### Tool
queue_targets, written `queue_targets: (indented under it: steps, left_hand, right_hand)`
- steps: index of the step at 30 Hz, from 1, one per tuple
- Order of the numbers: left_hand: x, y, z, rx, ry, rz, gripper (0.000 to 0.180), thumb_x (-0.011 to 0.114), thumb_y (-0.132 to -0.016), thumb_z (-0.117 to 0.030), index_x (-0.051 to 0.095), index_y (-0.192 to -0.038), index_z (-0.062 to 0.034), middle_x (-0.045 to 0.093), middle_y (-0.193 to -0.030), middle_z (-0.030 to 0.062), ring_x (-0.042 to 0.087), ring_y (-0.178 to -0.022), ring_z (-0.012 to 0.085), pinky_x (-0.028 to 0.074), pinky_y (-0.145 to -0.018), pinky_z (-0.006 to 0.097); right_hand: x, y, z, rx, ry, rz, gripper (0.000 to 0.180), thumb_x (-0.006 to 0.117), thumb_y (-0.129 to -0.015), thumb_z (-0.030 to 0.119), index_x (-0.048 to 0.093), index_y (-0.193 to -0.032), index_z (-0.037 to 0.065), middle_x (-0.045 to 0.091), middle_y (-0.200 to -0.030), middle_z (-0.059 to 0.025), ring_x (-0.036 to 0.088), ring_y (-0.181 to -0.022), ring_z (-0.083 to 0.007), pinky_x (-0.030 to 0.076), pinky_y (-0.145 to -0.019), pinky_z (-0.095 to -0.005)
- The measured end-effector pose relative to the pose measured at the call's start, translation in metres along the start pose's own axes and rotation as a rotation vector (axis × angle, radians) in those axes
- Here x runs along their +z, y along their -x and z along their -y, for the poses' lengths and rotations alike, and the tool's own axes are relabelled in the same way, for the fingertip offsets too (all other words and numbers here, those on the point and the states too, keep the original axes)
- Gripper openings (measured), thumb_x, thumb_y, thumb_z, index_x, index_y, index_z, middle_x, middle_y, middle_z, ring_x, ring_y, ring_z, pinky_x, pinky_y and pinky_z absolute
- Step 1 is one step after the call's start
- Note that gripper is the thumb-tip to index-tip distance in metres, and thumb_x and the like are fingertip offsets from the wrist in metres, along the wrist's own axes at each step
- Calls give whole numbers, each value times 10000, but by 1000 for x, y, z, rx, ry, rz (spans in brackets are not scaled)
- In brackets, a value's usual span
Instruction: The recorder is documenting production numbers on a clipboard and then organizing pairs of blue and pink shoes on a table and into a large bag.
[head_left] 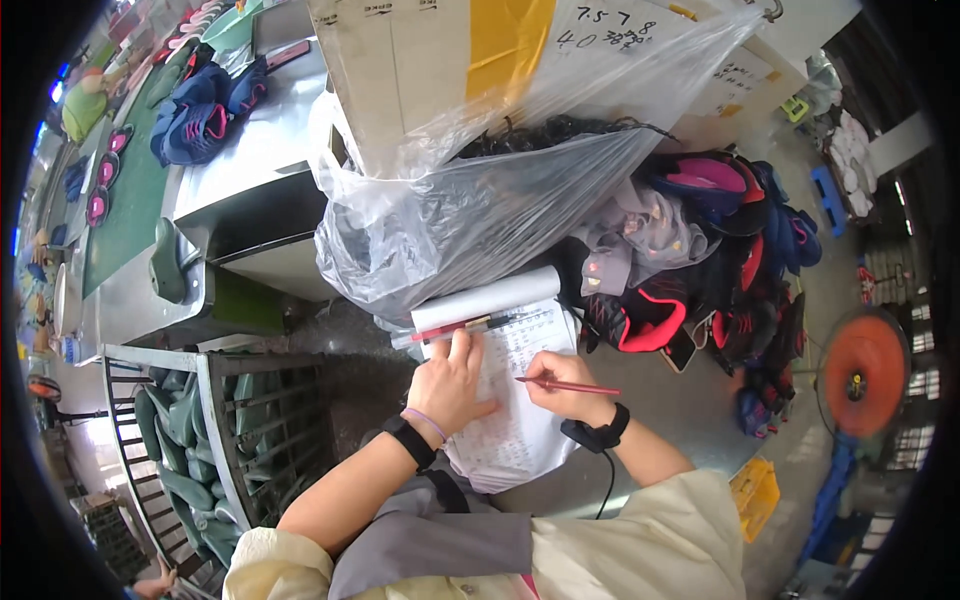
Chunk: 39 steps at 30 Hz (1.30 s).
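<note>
The right hand (554, 402) pinches a red pen (576, 386) in its grip. The left hand (446, 392), grip spread, should press the handwritten sheets (525, 440) flat for steady strokes.

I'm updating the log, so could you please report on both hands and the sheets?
Right hand gripping red pen over written sheets. Left hand resting on them, covering part. More pens lying across the top.

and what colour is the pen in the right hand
The pen in the right hand is dark red; the head view shows it.
</note>
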<state>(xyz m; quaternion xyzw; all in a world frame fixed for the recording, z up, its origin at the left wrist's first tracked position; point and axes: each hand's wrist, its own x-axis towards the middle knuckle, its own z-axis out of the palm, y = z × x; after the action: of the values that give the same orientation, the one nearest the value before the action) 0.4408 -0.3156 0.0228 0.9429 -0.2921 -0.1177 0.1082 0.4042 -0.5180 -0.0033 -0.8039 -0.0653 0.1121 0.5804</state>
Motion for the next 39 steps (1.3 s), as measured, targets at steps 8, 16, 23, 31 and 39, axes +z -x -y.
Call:
queue_targets:
  steps: [8,16,23,31,39]
  left_hand:
    - [0,-1,0,-4,-9,14,931,741,-570,-519,402,-1238,34,444,-1059,142,509,-951,286,508,-705,306]
    - [-3,-2,0,-15,-3,52,939,738,-568,-530,398,-1238,33,440,-1088,155,505,-962,295,508,-714,319]
    - [-7,3,4,56,-12,10,700,717,-638,-458,461,-1258,-259,422,-1100,147,508,-981,291,514,-720,325]
    - [3,6,21,147,129,-14,484,711,-680,-259,571,-1128,-376,395,-1133,105,516,-978,256,520,-730,327]
    - [1,6,22,135,145,-20,471,707,-675,-229,589,-1112,-356,398,-1140,106,522,-985,255,521,-738,319]
  right_hand:
    - [1,-6,6,36,30,-7,94,633,-741,54,544,-723,28,563,-588,-32,522,-521,-68,428,-488,-243]
    - [1,-6,0,74,-2,14,90,595,-799,75,541,-742,32,570,-594,-36,554,-539,-84,453,-503,-247]
    - [-7,-11,-22,145,-807,-37,84,478,-913,94,476,-857,31,540,-821,-58,602,-824,-182,521,-809,-393]
    - [-12,-9,-16,109,-939,-261,120,445,-928,129,477,-862,33,544,-817,-57,578,-767,-158,495,-796,-365]
    - [-26,-9,11,-242,-466,-452,78,509,-850,4,469,-917,9,532,-846,-60,548,-766,-109,438,-732,-243]
